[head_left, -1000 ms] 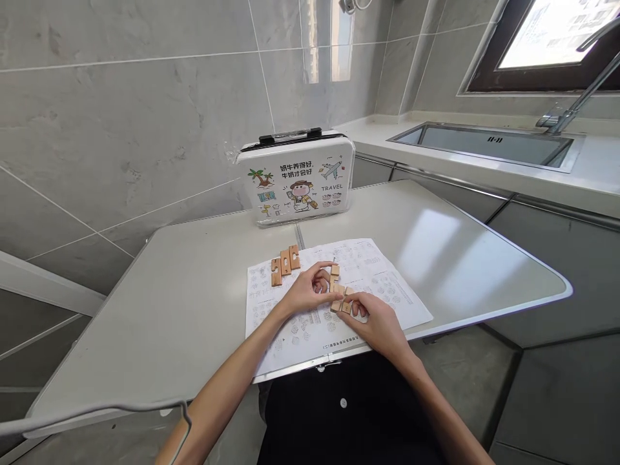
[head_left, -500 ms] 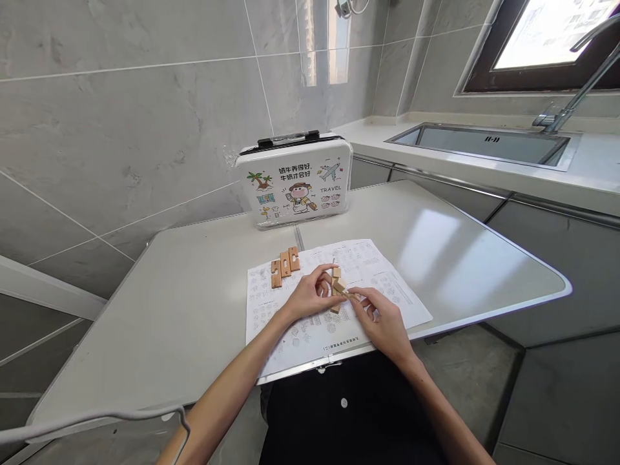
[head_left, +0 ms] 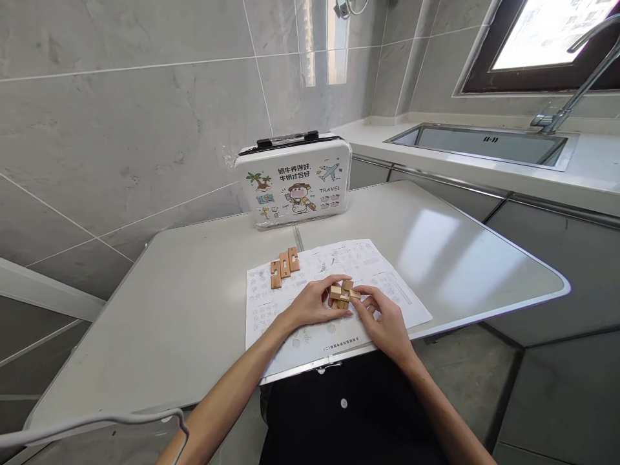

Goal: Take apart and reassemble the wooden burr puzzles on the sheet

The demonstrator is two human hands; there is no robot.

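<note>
Between my hands, over a printed sheet (head_left: 285,326), is a small wooden interlocking puzzle (head_left: 345,292) of pale blocks. My left hand (head_left: 316,302) is curled round its left side, thumb at the near edge and fingers at the far edge. At the right side, my right hand (head_left: 380,316) pinches a block of the puzzle between thumb and fingers. To the left, three flat notched wooden pieces (head_left: 285,266) lie side by side in a stepped row, partly on the sheet. Some of the puzzle's blocks are hidden behind my fingers.
A white case (head_left: 295,181) with cartoon prints stands at the back of the folding table (head_left: 194,310), by the tiled wall. To the right are a counter with a sink (head_left: 479,145) and a faucet (head_left: 566,110). A pale cable (head_left: 97,420) crosses the lower left.
The blocks between my hands have turned from a long upright shape into a compact crossed cluster. My left hand has shifted slightly down and wraps further round them.
</note>
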